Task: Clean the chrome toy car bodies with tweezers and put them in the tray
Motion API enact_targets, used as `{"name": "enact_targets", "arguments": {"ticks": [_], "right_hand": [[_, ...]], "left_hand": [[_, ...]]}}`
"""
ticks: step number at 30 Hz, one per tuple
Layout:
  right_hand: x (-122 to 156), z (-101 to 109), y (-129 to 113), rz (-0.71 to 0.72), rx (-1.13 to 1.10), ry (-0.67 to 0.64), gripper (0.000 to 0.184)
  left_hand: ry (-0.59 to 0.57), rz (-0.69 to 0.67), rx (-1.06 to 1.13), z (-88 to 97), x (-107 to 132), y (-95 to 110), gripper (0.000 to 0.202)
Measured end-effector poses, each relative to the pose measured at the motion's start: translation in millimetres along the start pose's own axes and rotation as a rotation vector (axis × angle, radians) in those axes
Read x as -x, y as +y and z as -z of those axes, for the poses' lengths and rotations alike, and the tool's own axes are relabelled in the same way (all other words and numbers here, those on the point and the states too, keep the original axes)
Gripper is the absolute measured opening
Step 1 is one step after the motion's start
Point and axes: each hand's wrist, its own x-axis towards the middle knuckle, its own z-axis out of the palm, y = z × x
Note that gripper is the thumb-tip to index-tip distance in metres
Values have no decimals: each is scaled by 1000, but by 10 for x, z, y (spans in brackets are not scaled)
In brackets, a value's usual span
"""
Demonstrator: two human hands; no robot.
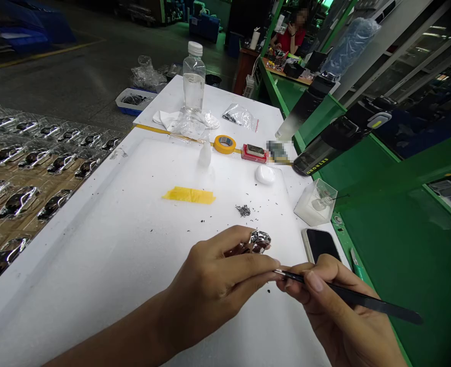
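Observation:
My left hand (221,275) is closed around a small shiny chrome part (260,240), which shows above the index finger and thumb; most of it is hidden by the fingers. Between thumb and fingers, my right hand (336,290) pinches black tweezers (374,302). Their pale tip meets the fingertips of my left hand, and the broad end points to the lower right. Beyond the chrome part lies a little heap of tiny black pieces (243,210) on the white tabletop (133,244), with more specks scattered around it.
Farther back are a yellow tape strip (190,195), tape roll (224,144), small dropper bottle (204,155), water bottle (194,84) and white case (265,174). At right stand a phone (322,244), clear box (316,203) and dark bottle (336,135). Wrapped shiny pieces (17,201) fill the left.

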Motion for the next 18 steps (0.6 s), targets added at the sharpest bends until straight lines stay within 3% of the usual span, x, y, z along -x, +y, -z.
{"name": "enact_targets", "arguments": {"ticks": [8,14,18], "right_hand": [[24,-33,-63,60,146,43,14],[-17,-52,-83,13,227,75,14],[7,-60,-36,100,287,121,10]], "left_hand": [[7,-42,-106,-22,63,-7,15],[22,-62,-214,-21,81,-11,17],[9,-40,-226,-41,113,-35,19]]}}
